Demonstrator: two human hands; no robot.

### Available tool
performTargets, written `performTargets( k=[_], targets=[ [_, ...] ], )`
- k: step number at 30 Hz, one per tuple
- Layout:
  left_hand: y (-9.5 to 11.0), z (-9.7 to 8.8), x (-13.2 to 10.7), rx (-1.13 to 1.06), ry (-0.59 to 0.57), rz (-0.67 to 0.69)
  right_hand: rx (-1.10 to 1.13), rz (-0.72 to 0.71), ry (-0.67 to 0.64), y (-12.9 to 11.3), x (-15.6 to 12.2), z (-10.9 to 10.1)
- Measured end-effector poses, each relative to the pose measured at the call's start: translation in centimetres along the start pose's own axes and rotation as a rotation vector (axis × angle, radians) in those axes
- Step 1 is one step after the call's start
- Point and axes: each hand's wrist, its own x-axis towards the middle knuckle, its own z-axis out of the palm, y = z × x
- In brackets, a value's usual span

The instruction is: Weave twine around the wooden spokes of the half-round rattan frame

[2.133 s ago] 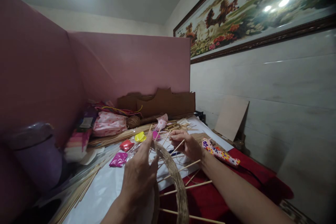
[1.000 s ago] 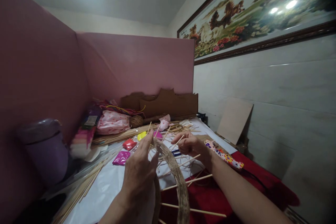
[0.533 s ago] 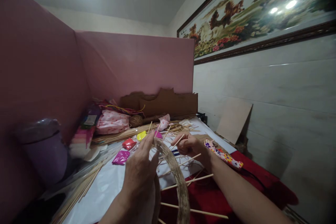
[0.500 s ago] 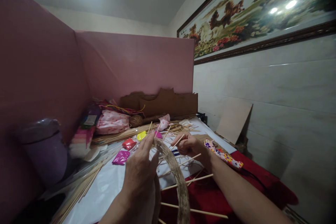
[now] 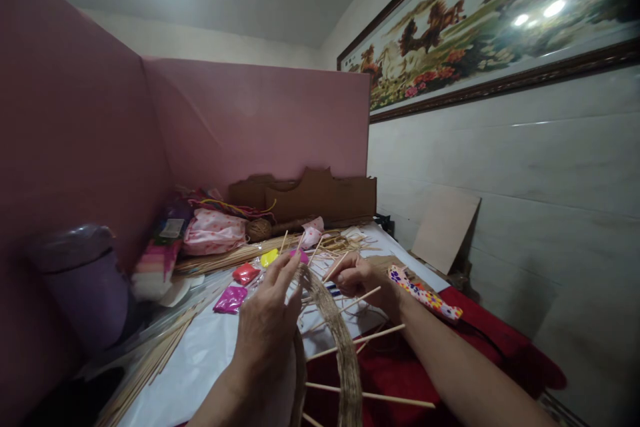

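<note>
A ring frame (image 5: 345, 353) wound with brown twine stands upright in front of me, with several thin wooden sticks (image 5: 385, 401) passing crosswise through it. My left hand (image 5: 267, 310) holds the ring's upper left side, fingers along the top and thumb towards the inside. On the other side, my right hand (image 5: 357, 278) is closed, index finger and thumb together, right beside an upper stick (image 5: 336, 267). What its fingers pinch, if anything, is too small to make out. Small packets lie beyond the left hand: magenta (image 5: 231, 300), red (image 5: 246, 273) and yellow (image 5: 269, 257).
A flower-patterned tool (image 5: 425, 293) lies right of my right wrist on red cloth (image 5: 520, 353). Bundled sticks (image 5: 215, 263), a twine ball (image 5: 259, 230) and a pink cloth bag (image 5: 215, 231) are at the back, before brown cardboard (image 5: 320, 200). A purple bin (image 5: 83, 293) stands left.
The ring and its sticks have tilted slightly, the upper stick ends shifting a little left. My left fingers have spread somewhat, and my right hand has moved barely.
</note>
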Motion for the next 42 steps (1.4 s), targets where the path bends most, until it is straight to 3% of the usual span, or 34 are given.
performTargets(
  k=[27,37,42],
  targets=[
    [-0.2,-0.3,0.2,0.166,-0.004,-0.047,-0.074,0.048,0.057,-0.6,-0.2,0.5],
    [0.0,-0.8,0.4,0.282,-0.038,-0.129,-0.051,-0.053,0.103,-1.5,-0.7,-0.5],
    [0.0,-1.0,0.4,0.397,-0.046,-0.145,-0.151,-0.162,0.217,-2.3,-1.0,-0.3]
  ],
)
